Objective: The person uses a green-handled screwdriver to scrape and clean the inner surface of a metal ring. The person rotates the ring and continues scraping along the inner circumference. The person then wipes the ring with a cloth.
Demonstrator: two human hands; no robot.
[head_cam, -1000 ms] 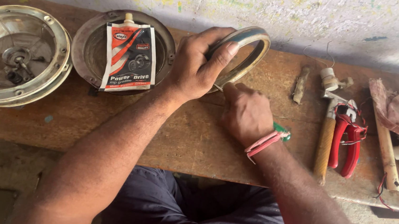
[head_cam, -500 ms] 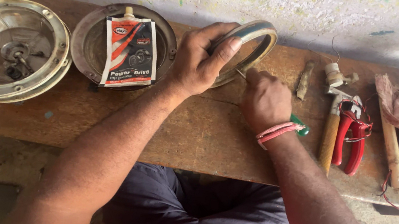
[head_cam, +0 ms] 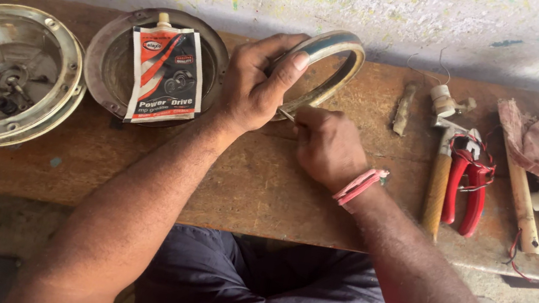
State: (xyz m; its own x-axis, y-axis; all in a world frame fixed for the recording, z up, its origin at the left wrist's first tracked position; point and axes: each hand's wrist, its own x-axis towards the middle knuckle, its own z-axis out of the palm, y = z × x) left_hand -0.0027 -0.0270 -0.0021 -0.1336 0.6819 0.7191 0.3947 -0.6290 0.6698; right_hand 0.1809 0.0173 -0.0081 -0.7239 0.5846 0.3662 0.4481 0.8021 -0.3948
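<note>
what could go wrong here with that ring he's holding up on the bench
The left hand holds the metal ring tilted on edge, so it may slip or twist as it is worked. The right hand pushes a thin tool tip at the ring close to the left thumb; a slip might jab it. The red pliers and hammer lie near the right wrist and might be knocked.

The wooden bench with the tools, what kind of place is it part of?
Probably a small repair workshop. On the worn wooden bench lie red-handled pliers, a wooden-handled hammer and a round metal housing.
</note>
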